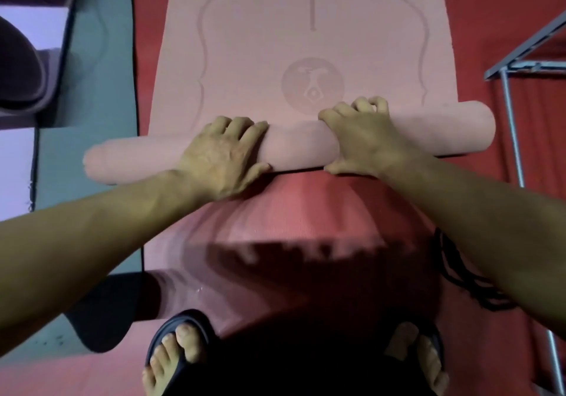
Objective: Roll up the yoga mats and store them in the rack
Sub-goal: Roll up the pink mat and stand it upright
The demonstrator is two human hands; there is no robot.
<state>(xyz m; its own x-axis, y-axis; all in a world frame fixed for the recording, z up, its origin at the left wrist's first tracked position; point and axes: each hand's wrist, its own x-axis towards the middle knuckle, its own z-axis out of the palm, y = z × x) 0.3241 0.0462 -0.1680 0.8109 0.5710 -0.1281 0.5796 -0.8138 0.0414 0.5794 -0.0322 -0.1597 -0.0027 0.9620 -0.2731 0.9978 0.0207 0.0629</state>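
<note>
Rolling is well underway on the pink mat point(306, 28), and both hands are pressed down on the roll point(301, 144) that lies across its near end. The left hand point(222, 156) is draped over the tube with fingers over the far side and thumb tucked at the near edge; the right hand point(364, 138) grips the same way just beside it, fingertips curled over the top. Both are clamped on the roll, close together near its middle, which looks meant to keep the winding tight and even. The roll sits slightly askew, its left end nearer the person and hanging past the mat's left edge over a teal mat point(92, 89), so it may need straightening. Most of the pink mat lies flat beyond the hands, on a red mat point(477, 28). A metal frame point(514, 67) stands at the right edge, perhaps the rack. Sandalled feet point(180, 352) are planted at the near end.
</note>
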